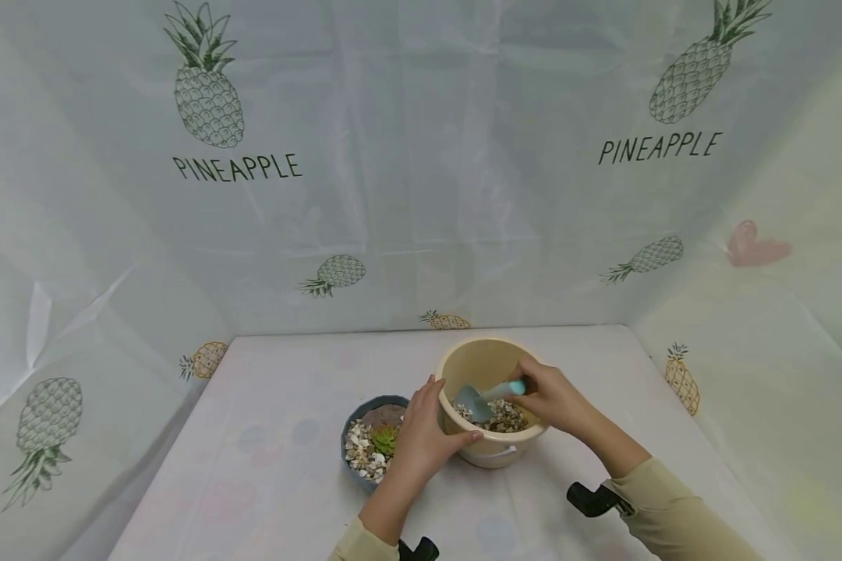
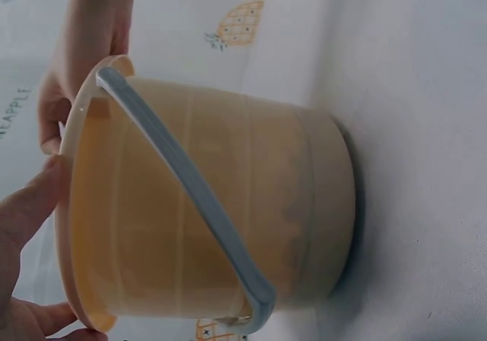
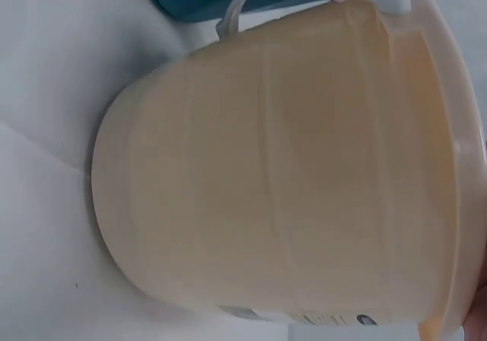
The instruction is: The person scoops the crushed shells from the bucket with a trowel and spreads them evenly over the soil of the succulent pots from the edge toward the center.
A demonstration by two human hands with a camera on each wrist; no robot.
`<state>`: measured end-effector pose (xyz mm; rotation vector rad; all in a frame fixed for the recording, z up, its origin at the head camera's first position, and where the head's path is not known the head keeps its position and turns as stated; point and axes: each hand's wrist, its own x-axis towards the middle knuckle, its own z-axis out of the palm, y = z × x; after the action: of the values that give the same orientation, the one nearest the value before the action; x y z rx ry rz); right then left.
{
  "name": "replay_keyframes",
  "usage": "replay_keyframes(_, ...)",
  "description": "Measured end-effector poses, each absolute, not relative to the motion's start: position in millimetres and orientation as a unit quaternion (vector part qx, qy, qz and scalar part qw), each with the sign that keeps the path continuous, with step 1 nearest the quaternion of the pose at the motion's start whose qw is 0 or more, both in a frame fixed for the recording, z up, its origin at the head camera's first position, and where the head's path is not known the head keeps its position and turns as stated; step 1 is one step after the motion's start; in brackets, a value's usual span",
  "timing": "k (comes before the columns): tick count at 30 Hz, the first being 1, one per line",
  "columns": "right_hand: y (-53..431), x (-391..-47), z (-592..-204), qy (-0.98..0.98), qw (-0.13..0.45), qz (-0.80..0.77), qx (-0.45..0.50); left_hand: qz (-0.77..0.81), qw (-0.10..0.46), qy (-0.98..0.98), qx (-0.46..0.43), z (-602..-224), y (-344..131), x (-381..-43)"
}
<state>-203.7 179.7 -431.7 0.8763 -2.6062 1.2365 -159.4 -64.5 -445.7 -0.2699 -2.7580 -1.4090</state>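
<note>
A cream plastic bucket (image 1: 473,365) stands upright on the table with pebbles (image 1: 508,418) in its bottom. My left hand (image 1: 424,436) grips its rim from the left, thumb across the front edge and fingers spread along the side. Inside the bucket is a small blue trowel (image 1: 473,405), its blade down at the pebbles. My right hand (image 1: 553,395) reaches over the right rim and holds the trowel by its handle. The bucket's grey carrying handle (image 2: 186,170) hangs down against its side. In the right wrist view the bucket wall (image 3: 266,181) hides the trowel.
Close to the bucket's left side stands a dark blue pot (image 1: 347,413), partly covered by my left hand and forearm. A green succulent (image 1: 383,441) and white stones (image 1: 361,452) are in it. Pineapple-printed sheeting (image 1: 421,195) rises behind the white-covered table (image 1: 288,499).
</note>
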Motion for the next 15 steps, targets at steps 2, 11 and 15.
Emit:
replay_keyframes(2,184,-205,-431,-0.857,0.039,0.421,0.296,-0.453,0.017,-0.887,-0.089,-446,-64,-160)
replay_keyframes(11,195,-204,-426,-0.854,-0.010,0.439,0.279,-0.446,0.018,-0.890,-0.090,-447,-65,-161)
replay_keyframes(15,199,-200,-425,-0.854,-0.012,0.452,0.256,-0.445,0.017,-0.891,-0.088,-449,-66,-161)
